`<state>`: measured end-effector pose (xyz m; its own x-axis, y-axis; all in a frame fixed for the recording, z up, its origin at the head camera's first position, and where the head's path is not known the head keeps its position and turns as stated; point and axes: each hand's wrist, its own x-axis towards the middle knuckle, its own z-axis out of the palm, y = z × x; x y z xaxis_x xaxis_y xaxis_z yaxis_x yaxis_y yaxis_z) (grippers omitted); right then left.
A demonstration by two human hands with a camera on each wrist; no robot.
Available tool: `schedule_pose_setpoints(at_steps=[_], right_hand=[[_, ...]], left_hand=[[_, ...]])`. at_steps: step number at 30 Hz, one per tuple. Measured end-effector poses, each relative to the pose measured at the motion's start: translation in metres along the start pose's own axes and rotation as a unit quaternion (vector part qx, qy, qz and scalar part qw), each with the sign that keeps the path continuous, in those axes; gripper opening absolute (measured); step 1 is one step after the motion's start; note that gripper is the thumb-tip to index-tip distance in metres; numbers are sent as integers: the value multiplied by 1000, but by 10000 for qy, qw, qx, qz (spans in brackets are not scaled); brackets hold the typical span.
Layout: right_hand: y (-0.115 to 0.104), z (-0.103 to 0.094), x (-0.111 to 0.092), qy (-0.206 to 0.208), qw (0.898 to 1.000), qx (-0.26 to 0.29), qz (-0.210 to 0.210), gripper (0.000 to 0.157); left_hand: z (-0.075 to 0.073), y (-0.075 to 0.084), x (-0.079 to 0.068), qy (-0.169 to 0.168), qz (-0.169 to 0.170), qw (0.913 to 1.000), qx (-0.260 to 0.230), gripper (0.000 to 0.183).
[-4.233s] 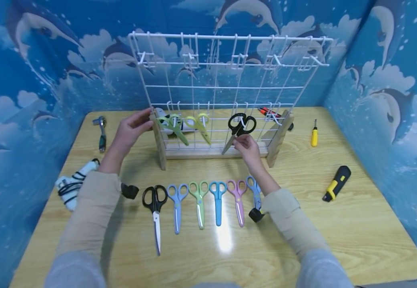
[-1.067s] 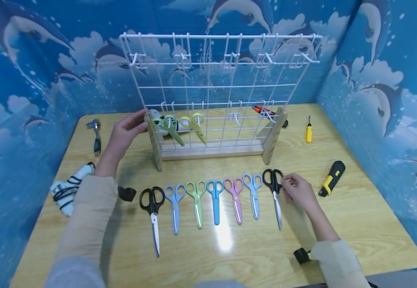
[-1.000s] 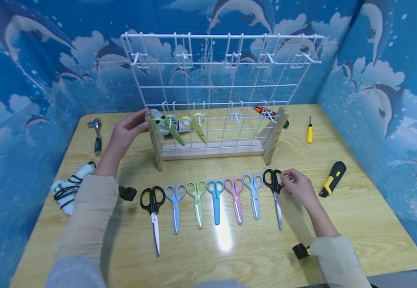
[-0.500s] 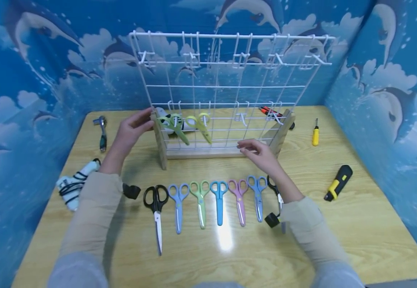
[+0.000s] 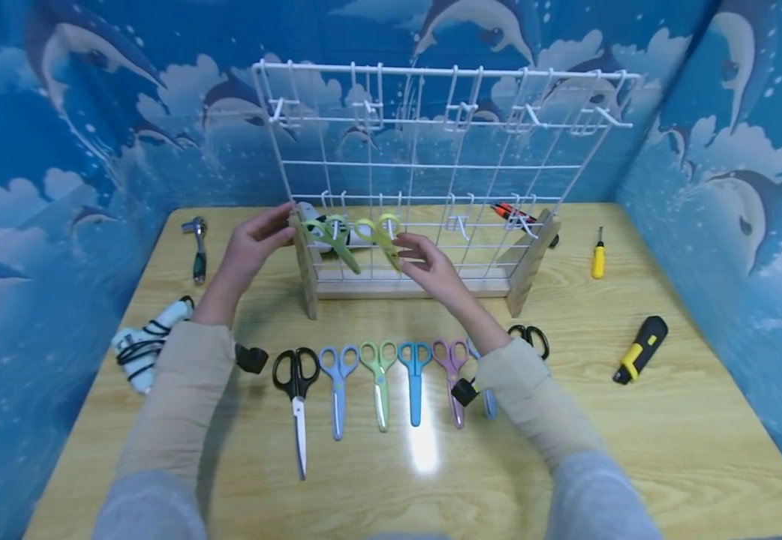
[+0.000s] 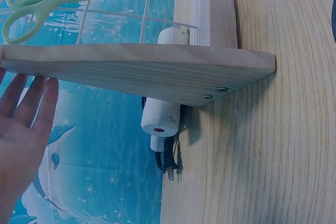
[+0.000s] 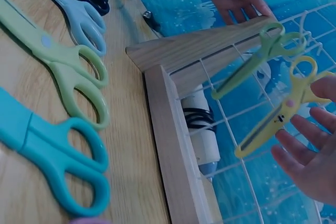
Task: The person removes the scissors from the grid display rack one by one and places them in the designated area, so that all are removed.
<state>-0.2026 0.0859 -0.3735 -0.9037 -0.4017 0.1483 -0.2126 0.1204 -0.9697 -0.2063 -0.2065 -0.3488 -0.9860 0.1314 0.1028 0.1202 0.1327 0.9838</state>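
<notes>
A white wire grid rack (image 5: 431,163) with wooden ends stands on the table. Yellow scissors (image 5: 383,234) and green scissors (image 5: 338,240) hang from its lower hooks. My right hand (image 5: 431,270) is at the yellow scissors, fingers apart beside the blades; in the right wrist view the thumb lies near the handle, with no grip visible. My left hand (image 5: 251,244) rests with extended fingers against the rack's left wooden end (image 6: 136,72). In front lies a row of scissors: black scissors (image 5: 296,382) at left, green-handled scissors (image 5: 380,382) mid-row, and black scissors (image 5: 531,337) at right, partly behind my sleeve.
A corded pale blue tool (image 5: 148,341) and a ratchet (image 5: 198,251) lie at left. On the right are a yellow screwdriver (image 5: 597,259) and a black-yellow utility knife (image 5: 641,349). Behind the rack are a white corded tool (image 6: 163,116) and a red-black tool (image 5: 515,215).
My right hand took the black scissors off the rack, laid them at the row's right end and let go. It then moved back up and left to the yellow scissors. My left hand stayed put.
</notes>
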Motion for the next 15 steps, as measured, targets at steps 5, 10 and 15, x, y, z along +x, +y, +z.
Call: schedule_pose_setpoints(at_steps=[5, 10, 15], right_hand=[[3, 9, 7, 105, 9997, -141, 193, 45], [4, 14, 10, 192, 9988, -403, 180, 39], [2, 17, 10, 207, 9948, -982, 143, 29]], left_hand=[[1, -1, 0, 5, 42, 10000, -26, 47], [3, 6, -3, 17, 61, 10000, -8, 46], [2, 5, -4, -106, -22, 9999, -76, 47]])
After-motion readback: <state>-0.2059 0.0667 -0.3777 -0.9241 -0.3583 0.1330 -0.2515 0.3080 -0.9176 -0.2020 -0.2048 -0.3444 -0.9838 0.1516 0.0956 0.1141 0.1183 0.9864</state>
